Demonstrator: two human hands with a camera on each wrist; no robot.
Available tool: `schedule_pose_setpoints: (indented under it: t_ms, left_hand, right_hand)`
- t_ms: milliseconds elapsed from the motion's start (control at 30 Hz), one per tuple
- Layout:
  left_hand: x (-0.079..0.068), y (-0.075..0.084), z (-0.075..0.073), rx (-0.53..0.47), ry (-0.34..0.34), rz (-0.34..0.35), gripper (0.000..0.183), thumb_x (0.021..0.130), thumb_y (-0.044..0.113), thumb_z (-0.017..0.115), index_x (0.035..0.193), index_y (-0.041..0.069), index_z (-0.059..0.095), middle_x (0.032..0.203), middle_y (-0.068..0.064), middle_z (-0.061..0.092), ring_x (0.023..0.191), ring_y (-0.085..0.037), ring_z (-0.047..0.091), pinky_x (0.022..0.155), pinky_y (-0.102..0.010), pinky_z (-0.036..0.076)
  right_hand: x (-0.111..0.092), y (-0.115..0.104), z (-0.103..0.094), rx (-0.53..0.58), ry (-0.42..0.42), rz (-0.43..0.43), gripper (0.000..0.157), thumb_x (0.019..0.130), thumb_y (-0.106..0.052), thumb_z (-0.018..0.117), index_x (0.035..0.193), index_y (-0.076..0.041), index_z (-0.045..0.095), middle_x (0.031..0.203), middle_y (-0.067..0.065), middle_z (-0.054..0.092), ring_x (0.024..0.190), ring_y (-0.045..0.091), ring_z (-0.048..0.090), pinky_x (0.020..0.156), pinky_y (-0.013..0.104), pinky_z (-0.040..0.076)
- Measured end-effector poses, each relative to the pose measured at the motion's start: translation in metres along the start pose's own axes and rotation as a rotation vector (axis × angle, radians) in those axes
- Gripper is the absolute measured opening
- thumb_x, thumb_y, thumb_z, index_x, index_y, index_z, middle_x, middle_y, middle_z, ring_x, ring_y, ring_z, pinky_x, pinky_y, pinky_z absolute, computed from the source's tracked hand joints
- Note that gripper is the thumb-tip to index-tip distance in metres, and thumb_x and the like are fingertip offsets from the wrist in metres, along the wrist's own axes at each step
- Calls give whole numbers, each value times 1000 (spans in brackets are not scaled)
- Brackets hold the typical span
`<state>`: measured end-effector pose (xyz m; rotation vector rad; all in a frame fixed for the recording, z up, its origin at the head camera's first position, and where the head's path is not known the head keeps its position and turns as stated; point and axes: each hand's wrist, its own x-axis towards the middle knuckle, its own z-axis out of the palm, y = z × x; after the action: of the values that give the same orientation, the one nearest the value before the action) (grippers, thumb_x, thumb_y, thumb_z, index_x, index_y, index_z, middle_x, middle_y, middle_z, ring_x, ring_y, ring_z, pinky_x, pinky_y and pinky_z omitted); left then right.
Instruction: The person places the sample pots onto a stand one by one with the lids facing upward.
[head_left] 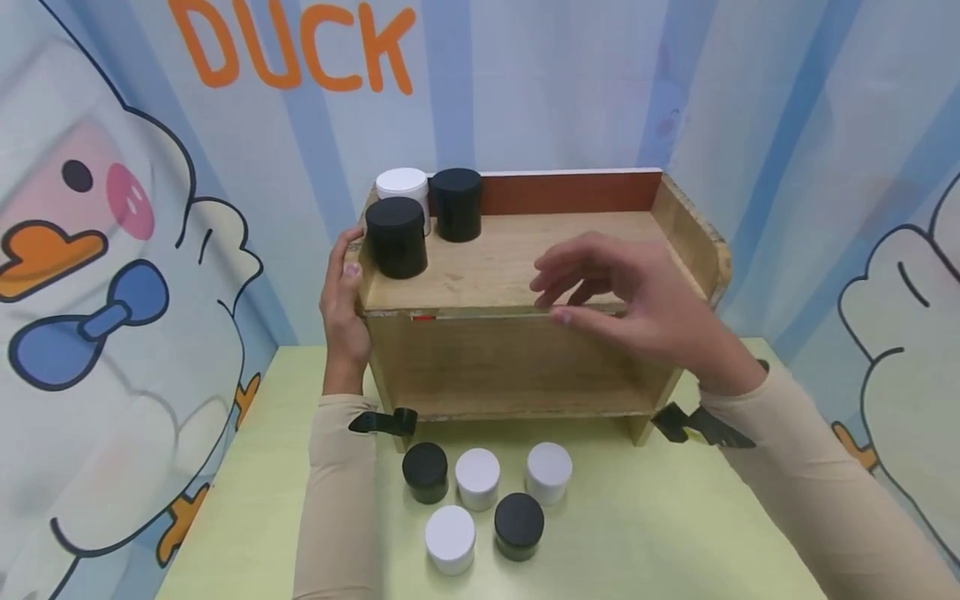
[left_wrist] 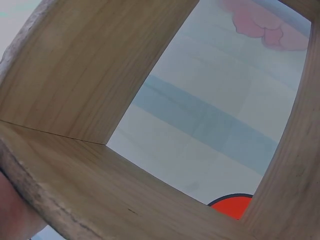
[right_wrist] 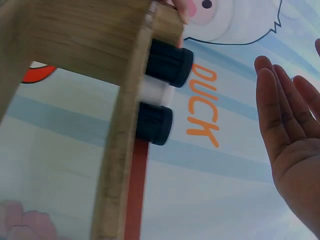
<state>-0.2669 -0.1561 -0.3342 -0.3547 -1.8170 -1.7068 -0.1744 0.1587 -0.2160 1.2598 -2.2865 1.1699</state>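
Note:
In the head view, my left hand [head_left: 347, 321] grips the left side panel of a two-tier wooden shelf [head_left: 510, 358], its fingertips at the upper edge. Only a blurred bit of that hand [left_wrist: 17, 212] shows in the left wrist view. Above the top board's front edge, my right hand [head_left: 637, 300] hovers with loosely bent fingers and holds nothing. At the top board's left end stand a front black jar [head_left: 396, 237], a white jar [head_left: 405, 183] behind it and another black jar [head_left: 457, 204]. The right wrist view shows my right hand [right_wrist: 295, 135] apart from these jars.
On the pale yellow table [head_left: 637, 517], in front of the shelf, stand several more jars, among them a black jar [head_left: 519, 525] and a white jar [head_left: 450, 539]. Behind hangs a blue-striped curtain [head_left: 555, 83] with duck drawings.

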Motion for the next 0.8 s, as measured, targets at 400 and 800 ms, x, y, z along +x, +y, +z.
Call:
schedule_pose_setpoints:
  t_ms: [400, 800]
  left_hand:
    - [0, 4, 1, -18, -9, -4, 52, 98, 33, 35, 148, 23, 49, 155, 4, 46, 148, -11, 34, 125, -46, 20]
    - [1, 3, -2, -1, -3, -15, 52, 99, 34, 34, 148, 23, 49, 156, 5, 45, 150, -12, 32, 126, -48, 18]
  right_hand:
    - [-64, 45, 30, 31, -121, 143, 52, 82, -5, 79, 132, -8, 61, 127, 7, 69, 107, 5, 67, 87, 27, 58]
    - [-102, 73, 77, 67, -167, 319, 60, 83, -22, 82, 137, -11, 58, 135, 5, 65, 123, 20, 64, 95, 38, 57]
